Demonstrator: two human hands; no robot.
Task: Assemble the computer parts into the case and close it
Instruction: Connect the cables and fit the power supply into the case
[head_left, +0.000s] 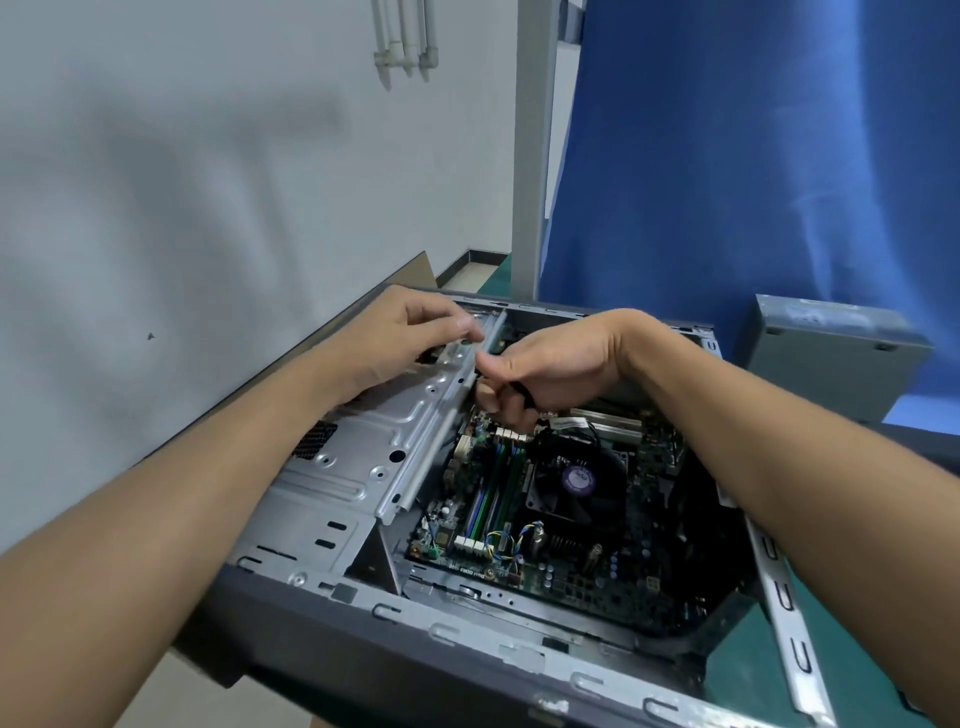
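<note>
At 9 o'clock, pale wall (182, 182); toward 12, white pipes (405, 47) and a grey post (530, 145).

Comes in from 7 o'clock with the left hand (395, 332): fingers curled, tips closed on the far end of the drive cage (353, 457) at its raised rail (447, 415). Runs its long axis, that rail, from 7 o'clock up to 1 o'clock, with the cage's flat perforated face turned upward. Fills the left part of the computer case (395, 670), which lies on its side at the picture's centre and 6 o'clock on the green worktop (737, 670), open side up.

Right of the rail, deep in the case: motherboard (524, 566) lying flat, memory slots (493, 493) parallel to the rail, round CPU fan (576, 483) facing up.

Enters from 4 o'clock with the right hand (561, 364): thumb tip pressed against the rail just beside the left fingertips, the other fingers curled tight round a dark slim object (519, 392) above the board. Cannot tell whether cable or tool.

At 2 o'clock, blue curtain (753, 182); at 3 o'clock, a grey metal box (831, 364), apart from the case.
</note>
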